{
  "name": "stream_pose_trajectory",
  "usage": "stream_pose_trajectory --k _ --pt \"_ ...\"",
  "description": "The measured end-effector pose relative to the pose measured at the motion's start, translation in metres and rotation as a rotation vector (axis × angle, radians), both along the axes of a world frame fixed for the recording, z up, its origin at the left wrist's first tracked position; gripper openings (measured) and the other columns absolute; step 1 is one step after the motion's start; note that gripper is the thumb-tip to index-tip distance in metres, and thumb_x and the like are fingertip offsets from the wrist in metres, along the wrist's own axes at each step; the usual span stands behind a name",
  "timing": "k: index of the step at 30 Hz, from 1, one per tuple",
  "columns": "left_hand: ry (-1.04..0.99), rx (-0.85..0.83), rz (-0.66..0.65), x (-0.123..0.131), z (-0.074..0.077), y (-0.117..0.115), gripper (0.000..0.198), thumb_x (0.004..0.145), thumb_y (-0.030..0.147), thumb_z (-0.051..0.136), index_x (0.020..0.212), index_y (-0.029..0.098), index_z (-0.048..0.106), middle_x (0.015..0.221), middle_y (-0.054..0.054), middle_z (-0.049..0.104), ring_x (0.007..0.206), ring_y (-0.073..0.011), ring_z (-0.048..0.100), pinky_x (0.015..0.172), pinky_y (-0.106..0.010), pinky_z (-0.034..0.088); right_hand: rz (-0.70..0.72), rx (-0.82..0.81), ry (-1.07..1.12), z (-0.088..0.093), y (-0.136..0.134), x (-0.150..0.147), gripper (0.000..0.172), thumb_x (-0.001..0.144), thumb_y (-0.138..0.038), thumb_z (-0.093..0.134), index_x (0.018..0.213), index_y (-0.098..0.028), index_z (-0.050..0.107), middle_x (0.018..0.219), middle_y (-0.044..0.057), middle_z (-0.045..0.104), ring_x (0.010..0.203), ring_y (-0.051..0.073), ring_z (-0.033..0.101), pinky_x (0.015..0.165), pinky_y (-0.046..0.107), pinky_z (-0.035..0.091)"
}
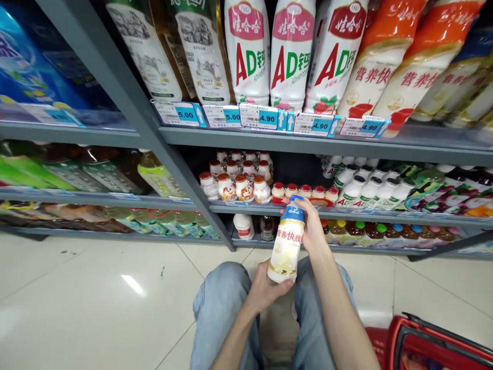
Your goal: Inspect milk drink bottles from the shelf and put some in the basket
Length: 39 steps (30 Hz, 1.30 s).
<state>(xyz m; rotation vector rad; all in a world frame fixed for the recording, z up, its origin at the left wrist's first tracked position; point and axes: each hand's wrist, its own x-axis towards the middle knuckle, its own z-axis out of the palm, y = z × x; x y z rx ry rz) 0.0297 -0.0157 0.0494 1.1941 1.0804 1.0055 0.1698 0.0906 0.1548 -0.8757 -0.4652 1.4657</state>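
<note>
Between my two hands is a white drink bottle point(287, 244) with a blue cap, a blue neck band and red lettering on its label. It tilts slightly, cap end toward the shelves. My left hand point(269, 288) is closed around its base, the thumb lying across the bottom edge. Up by the cap and neck, my right hand point(311, 223) grips the bottle from the right side; part of its fingers is hidden behind it. Behind the bottle, small red-topped bottles point(305, 194) stand in a row on a low shelf.
Grey shelving point(269, 134) spans the view, with large white bottles point(246, 56) on the upper shelf above price tags point(265, 117). Several small orange-capped bottles point(244, 187) fill the lower left. A red basket point(389, 339) stands on the tiled floor point(96, 298) at right, beside my knees.
</note>
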Motion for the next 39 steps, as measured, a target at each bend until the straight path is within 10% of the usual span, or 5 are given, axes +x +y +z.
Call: stream_pose_trajectory --k 9,21,29,34,39 --pt "-0.527 -0.008 -0.210 0.011 -0.015 -0.004 0.083 0.069 0.088 0.066 0.095 0.010 0.070 0.053 -0.003 0.057 0.048 -0.0143 0.044 0.050 -0.027 0.031 0.133 0.147 0.088 0.001 -0.008 -0.003 0.045 0.072 -0.031 0.078 0.115 -0.027 0.066 0.109 0.002 0.076 0.089 0.026 0.075 0.077 0.038 0.061" --pt "-0.965 -0.325 -0.312 0.032 -0.008 -0.012 0.102 0.059 0.111 0.003 0.052 0.023 0.054 0.026 0.000 0.024 0.026 -0.0133 0.018 0.045 -0.033 0.017 -0.133 0.147 -0.086 -0.008 -0.010 -0.017 0.057 0.060 -0.035 0.094 0.110 -0.023 0.070 0.097 0.001 0.074 0.080 0.015 0.067 0.075 0.026 0.055" --pt "-1.054 -0.288 -0.226 0.022 0.002 -0.008 0.099 0.069 0.105 0.030 0.077 0.014 0.068 0.038 0.002 0.036 0.033 -0.0117 0.027 0.043 -0.028 0.022 -0.104 0.185 -0.083 -0.007 -0.009 -0.027 0.049 0.065 -0.034 0.092 0.108 -0.022 0.070 0.103 0.002 0.075 0.086 0.015 0.069 0.075 0.024 0.056" --pt "-0.881 -0.253 -0.280 0.015 0.001 -0.007 0.086 0.059 0.075 0.081 0.112 0.009 0.070 0.084 -0.012 0.071 0.058 -0.0180 0.060 0.042 -0.023 0.029 0.021 0.166 -0.064 -0.003 -0.014 -0.022 0.045 0.070 -0.038 0.088 0.107 -0.022 0.067 0.114 0.005 0.076 0.077 0.018 0.071 0.061 0.027 0.058" --pt "-0.751 -0.204 -0.280 0.018 0.000 -0.012 0.085 0.060 0.067 0.088 0.119 0.012 0.064 0.110 -0.018 0.070 0.077 -0.0241 0.067 0.047 -0.024 0.041 0.098 0.200 -0.129 -0.003 -0.019 -0.017 0.043 0.074 -0.043 0.087 0.107 -0.021 0.070 0.117 0.007 0.075 0.075 0.018 0.071 0.055 0.026 0.056"
